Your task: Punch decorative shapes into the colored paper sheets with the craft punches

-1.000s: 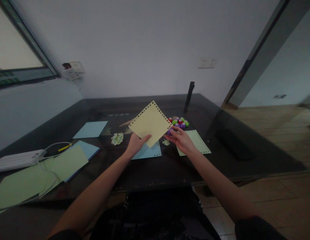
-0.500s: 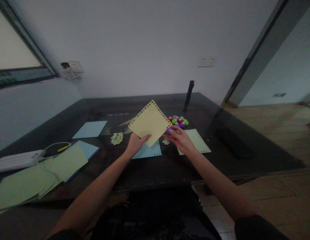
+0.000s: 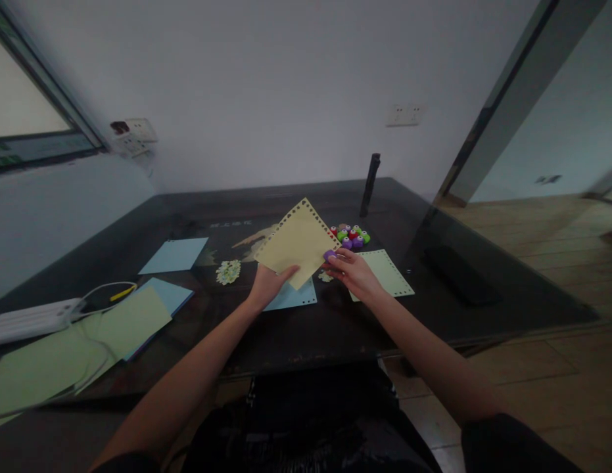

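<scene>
My left hand [image 3: 267, 284] pinches the lower corner of a yellow square paper sheet [image 3: 296, 242] with punched holes along its edges, held tilted above the dark table [image 3: 306, 328]. My right hand [image 3: 353, 272] holds a small purple paper punch [image 3: 330, 255] against the sheet's right corner. A cluster of coloured punches [image 3: 352, 236] sits just behind my right hand. A blue punched sheet [image 3: 290, 297] lies under the yellow one, and a pale green punched sheet [image 3: 387, 272] lies beneath my right wrist.
A pile of paper cut-outs [image 3: 228, 271] lies left of the hands. More blue [image 3: 173, 255] and green sheets [image 3: 89, 338] cover the table's left. A white power strip [image 3: 32, 317] with cables is at far left. A dark upright post [image 3: 369, 186] stands at the back.
My right hand picked up the purple punch from the cluster and moved it left to the yellow sheet's corner. The left hand kept its grip on the sheet.
</scene>
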Demonstrator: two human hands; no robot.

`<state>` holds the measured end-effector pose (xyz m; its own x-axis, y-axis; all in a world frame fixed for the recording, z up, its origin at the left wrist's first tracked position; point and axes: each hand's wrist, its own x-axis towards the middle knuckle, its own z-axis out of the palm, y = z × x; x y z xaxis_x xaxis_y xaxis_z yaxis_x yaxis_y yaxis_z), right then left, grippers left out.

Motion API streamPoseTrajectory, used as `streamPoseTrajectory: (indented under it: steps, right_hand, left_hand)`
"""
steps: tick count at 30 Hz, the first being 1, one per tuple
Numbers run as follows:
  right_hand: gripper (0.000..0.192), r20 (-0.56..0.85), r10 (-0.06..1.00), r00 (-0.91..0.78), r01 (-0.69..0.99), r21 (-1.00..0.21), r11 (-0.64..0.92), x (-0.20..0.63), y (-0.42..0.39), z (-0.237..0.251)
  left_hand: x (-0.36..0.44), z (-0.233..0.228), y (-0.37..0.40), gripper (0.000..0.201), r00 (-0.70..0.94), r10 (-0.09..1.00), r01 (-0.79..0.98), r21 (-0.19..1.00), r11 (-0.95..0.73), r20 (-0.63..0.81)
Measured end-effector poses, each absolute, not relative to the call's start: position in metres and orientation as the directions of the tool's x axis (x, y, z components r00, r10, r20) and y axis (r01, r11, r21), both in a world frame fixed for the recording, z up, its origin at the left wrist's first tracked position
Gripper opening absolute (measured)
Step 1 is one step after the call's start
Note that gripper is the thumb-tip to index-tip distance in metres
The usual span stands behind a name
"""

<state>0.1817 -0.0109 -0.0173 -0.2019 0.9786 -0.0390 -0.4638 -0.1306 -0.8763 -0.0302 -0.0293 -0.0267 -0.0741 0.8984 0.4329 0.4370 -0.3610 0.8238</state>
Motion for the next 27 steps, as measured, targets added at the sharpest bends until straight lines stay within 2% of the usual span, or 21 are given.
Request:
streamPoseTrajectory:
  steps: [27]
  right_hand:
    - [0.03, 0.003, 0.982, -0.19, -0.447, -0.891, -0.084, 0.1781, -0.0136, -0.0165]
  left_hand:
    - [-0.0266, -0.0258, -0.0308, 0.053, -0.073, 0.913, 0.416, 0.844, -0.338, 0.402]
